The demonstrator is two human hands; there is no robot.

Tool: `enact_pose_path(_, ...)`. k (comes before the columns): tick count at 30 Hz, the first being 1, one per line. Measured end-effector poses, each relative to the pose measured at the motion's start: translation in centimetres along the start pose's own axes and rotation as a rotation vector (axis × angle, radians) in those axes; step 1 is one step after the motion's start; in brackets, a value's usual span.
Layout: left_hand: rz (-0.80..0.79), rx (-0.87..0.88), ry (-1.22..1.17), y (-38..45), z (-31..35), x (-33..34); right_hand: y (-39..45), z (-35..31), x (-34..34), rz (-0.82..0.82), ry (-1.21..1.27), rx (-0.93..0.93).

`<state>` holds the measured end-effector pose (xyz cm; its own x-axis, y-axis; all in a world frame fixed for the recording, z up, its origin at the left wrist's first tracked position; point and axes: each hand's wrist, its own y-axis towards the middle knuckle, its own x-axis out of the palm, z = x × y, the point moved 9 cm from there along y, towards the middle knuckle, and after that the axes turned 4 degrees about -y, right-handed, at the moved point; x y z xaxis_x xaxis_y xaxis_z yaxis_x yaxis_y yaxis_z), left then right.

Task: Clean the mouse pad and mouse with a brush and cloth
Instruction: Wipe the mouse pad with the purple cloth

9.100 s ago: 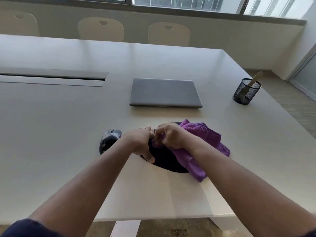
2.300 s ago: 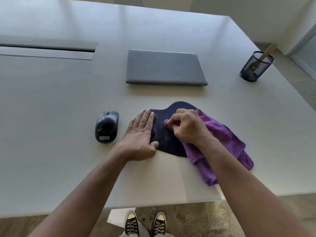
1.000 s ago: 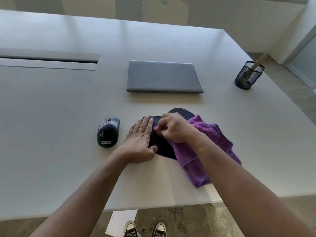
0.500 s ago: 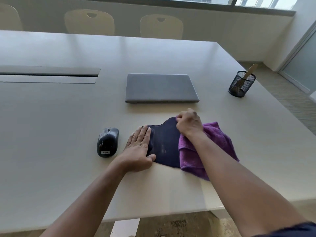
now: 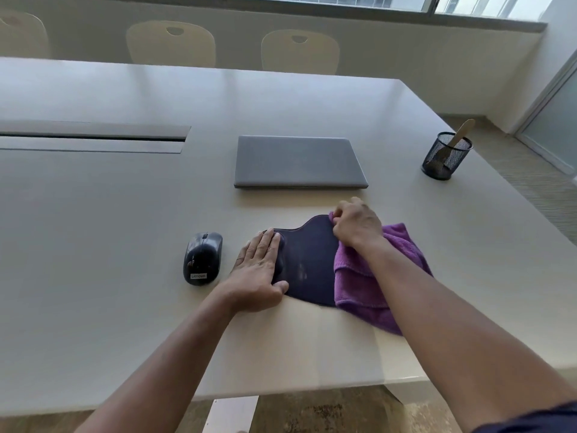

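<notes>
A wide pale table (image 5: 93, 245) fills most of the view, with a long recessed cable slot (image 5: 90, 140) set into it on the far left and three cream chairs (image 5: 171, 43) lined up beyond its far edge under a window. A closed grey laptop (image 5: 298, 162) lies flat toward the middle of the table, just beyond the working area. Nearer the person, the dark mouse pad (image 5: 307, 260) lies flat near the table's near edge, its far lobe curving up toward the laptop. A purple cloth (image 5: 368, 282) is draped over the pad's right part and spills onto the table to the right (its near corner reaches almost to the table edge). The right hand (image 5: 356, 225) sits at the pad's far right corner with fingers curled, bunching the far end of the cloth against the pad. The left hand (image 5: 257, 270) lies flat with fingers straight and together, pressing down on the pad's left edge, thumb touching the near rim. Left of that hand, apart from it, the dark mouse (image 5: 202, 257) rests on the table, a small label at its near end. At the far right stands a black mesh cup (image 5: 445, 156) holding the brush (image 5: 462, 132), its pale handle leaning out to the right
</notes>
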<state>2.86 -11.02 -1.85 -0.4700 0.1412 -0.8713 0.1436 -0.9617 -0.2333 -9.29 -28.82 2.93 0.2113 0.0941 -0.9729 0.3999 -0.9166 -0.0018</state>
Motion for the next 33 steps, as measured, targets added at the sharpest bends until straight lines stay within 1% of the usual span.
enact_pose_path(2, 0.003, 0.001, -0.003, 0.1, -0.1, 0.1, -0.6, -1.4, 0.7, -0.050, -0.027, -0.034)
enact_pose_path(3, 0.003, 0.002, -0.001, 0.1, -0.1, 0.1, -1.0, -2.4, 1.0, -0.082, -0.018, -0.079)
enact_pose_path(6, 0.004, 0.005, 0.000, 0.2, -0.1, 0.2, -2.9, -6.2, 1.2, -0.188, 0.044, -0.325)
enact_pose_path(7, 0.000, 0.007, -0.005, 0.2, -0.2, 0.3, -3.9, -7.3, 1.4, -0.255, 0.068, -0.408)
enact_pose_path(9, -0.006, 0.010, -0.013, 0.2, -0.2, 0.2, -6.2, -8.7, 2.3, -0.453, 0.088, -0.512)
enact_pose_path(11, -0.007, 0.011, -0.011, 0.2, -0.2, 0.2, -7.6, -8.7, 3.2, -0.623, 0.027, -0.538)
enact_pose_path(12, -0.009, 0.008, -0.009, 0.2, -0.2, 0.2, -7.7, -8.3, 3.4, -0.658, -0.007, -0.524)
enact_pose_path(13, -0.011, 0.003, -0.005, 0.2, -0.2, 0.2, -7.4, -7.7, 3.1, -0.647, -0.011, -0.499)
enact_pose_path(14, -0.012, -0.003, -0.003, 0.1, -0.1, 0.2, -6.8, -7.3, 2.5, -0.588, 0.016, -0.465)
enact_pose_path(16, -0.012, -0.011, -0.004, 0.1, -0.1, 0.1, -5.7, -6.7, 0.9, -0.380, 0.077, -0.415)
enact_pose_path(17, -0.014, -0.012, -0.004, 0.1, 0.0, 0.1, -5.7, -6.7, 0.5, -0.325, 0.094, -0.411)
enact_pose_path(18, -0.016, -0.012, -0.005, 0.0, 0.1, 0.1, -5.9, -6.8, 0.8, -0.349, 0.105, -0.418)
enact_pose_path(21, -0.023, -0.008, -0.010, 0.0, 0.2, 0.0, -7.8, -7.6, 2.9, -0.589, 0.048, -0.495)
enact_pose_path(22, -0.022, -0.008, -0.011, -0.1, 0.2, 0.0, -7.9, -7.5, 3.1, -0.606, 0.050, -0.491)
enact_pose_path(23, -0.020, -0.009, -0.010, -0.1, 0.2, -0.1, -7.6, -7.3, 2.7, -0.564, 0.085, -0.468)
enact_pose_path(25, -0.015, -0.011, -0.012, -0.1, 0.2, -0.1, -6.6, -6.9, 1.1, -0.344, 0.167, -0.445)
enact_pose_path(26, -0.013, -0.010, -0.013, -0.1, 0.2, -0.2, -6.5, -6.9, 0.4, -0.243, 0.168, -0.456)
enact_pose_path(27, -0.012, -0.010, -0.013, -0.1, 0.2, -0.1, -6.7, -7.2, 0.3, -0.202, 0.151, -0.480)
enact_pose_path(28, -0.013, -0.010, -0.012, -0.1, 0.1, -0.1, -7.1, -7.7, 0.5, -0.214, 0.137, -0.512)
enact_pose_path(31, -0.013, -0.004, -0.014, -0.1, 0.1, 0.0, -8.7, -9.0, 1.8, -0.410, 0.136, -0.571)
enact_pose_path(33, -0.014, -0.007, -0.015, -0.1, 0.1, 0.0, -9.1, -9.1, 2.2, -0.499, 0.084, -0.574)
